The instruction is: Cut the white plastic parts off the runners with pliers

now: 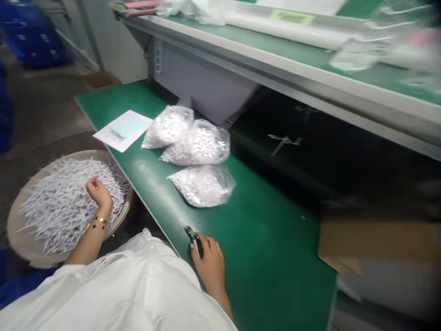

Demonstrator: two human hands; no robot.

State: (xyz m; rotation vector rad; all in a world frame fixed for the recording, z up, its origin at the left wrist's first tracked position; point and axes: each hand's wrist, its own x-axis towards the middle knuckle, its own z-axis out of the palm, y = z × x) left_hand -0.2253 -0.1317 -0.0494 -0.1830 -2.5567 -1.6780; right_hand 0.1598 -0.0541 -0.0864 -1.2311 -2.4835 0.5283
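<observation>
Over a wide round tub (17, 230) full of thin white plastic pieces (65, 207), my left hand (99, 191) is closed with its fingers curled in. Whether a piece is between those fingers I cannot make out. My right hand (209, 262) rests on the green table (262, 248) near its front edge, wrapped round a pair of nippers (197, 243) with dark handles. The nippers' metal jaws point away from me, towards the bags. Beyond them lie three clear bags of small white parts, the nearest bag (204, 185) lying apart from the other two (203, 142).
A white sheet with a pale blue slip (129, 126) lies at the table's left end. Above the table's back runs a shelf (275, 53) with plastic bags and a long white roll. A cardboard box (375, 243) stands at the right, and another box (101, 79) beyond the table's far left.
</observation>
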